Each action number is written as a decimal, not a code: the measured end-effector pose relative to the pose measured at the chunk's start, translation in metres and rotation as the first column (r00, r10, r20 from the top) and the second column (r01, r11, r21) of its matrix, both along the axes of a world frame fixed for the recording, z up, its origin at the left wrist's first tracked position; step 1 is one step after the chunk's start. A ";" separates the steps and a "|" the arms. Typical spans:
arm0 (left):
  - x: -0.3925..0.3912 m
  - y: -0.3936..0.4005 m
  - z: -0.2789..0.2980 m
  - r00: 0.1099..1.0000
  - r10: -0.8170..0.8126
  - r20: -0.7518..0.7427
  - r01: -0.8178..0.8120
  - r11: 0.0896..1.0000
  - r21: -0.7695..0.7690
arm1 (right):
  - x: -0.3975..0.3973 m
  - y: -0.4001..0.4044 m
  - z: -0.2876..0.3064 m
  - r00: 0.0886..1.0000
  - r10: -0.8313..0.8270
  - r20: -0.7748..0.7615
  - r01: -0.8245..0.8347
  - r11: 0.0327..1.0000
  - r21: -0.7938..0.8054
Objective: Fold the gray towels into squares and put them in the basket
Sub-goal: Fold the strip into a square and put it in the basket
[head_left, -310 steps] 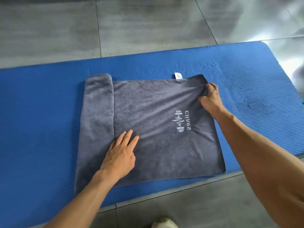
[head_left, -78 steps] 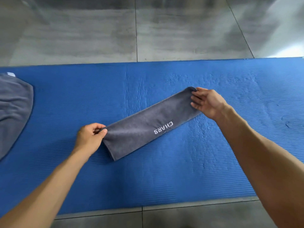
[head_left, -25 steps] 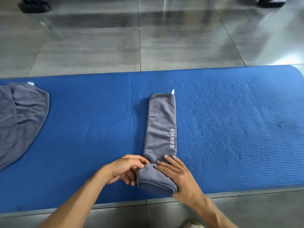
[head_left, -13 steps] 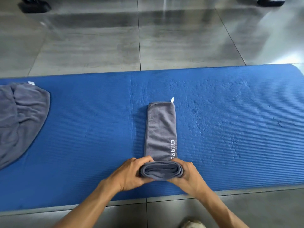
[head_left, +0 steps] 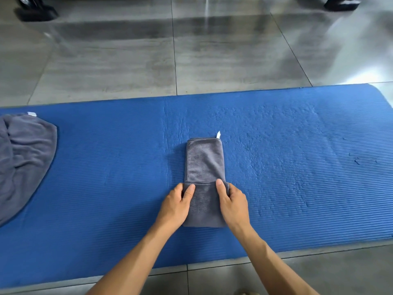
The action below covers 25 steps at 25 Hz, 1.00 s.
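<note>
Since half a second ago, the near end of the narrow folded gray towel [head_left: 204, 167] has gone from a lifted roll to a flap laid flat over the strip. Nearest me, my left hand [head_left: 174, 206] pinches the flap's left edge, thumb on top, and my right hand [head_left: 232, 204] pinches its right edge the same way; each grip is closed on the cloth. Beyond my thumbs the strip lies on the blue ribbed foam mat [head_left: 297, 167], white tag [head_left: 218, 134] at its far corner. Far left sits a crumpled gray towel [head_left: 23, 158].
</note>
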State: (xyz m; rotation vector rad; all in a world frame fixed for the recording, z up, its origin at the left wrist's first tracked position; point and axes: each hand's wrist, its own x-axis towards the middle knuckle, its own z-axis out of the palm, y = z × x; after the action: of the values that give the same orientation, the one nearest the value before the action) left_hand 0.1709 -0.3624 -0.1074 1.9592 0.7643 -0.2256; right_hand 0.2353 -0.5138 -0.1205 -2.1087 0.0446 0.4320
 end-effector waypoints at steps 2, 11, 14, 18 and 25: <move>0.004 -0.002 -0.001 0.998 -0.028 -0.061 0.032 0.997 0.076 | 0.002 0.004 -0.007 0.999 0.009 0.053 -0.001 0.989 -0.150; 0.007 -0.002 -0.014 0.990 -0.107 -0.088 0.137 0.861 0.489 | 0.003 0.009 -0.019 0.991 -0.024 0.133 0.062 0.955 -0.291; 0.007 0.002 -0.018 0.924 -0.344 0.168 0.165 0.753 0.636 | 0.003 0.005 -0.023 0.988 0.021 0.155 0.023 0.961 -0.276; 0.006 0.020 -0.032 0.814 -0.560 0.151 0.344 0.676 0.652 | 0.009 -0.007 -0.027 0.952 0.176 0.250 -0.122 0.968 -0.219; 0.000 0.032 -0.034 0.841 -0.540 0.030 0.478 0.768 0.427 | 0.015 -0.025 -0.030 0.928 0.288 0.237 -0.283 0.958 -0.054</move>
State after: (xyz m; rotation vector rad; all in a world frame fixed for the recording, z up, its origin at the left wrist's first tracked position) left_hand 0.1709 -0.3306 -0.1417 2.5304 0.1539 -0.2518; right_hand 0.2507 -0.5390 -0.1501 -2.1793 -0.4077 0.3412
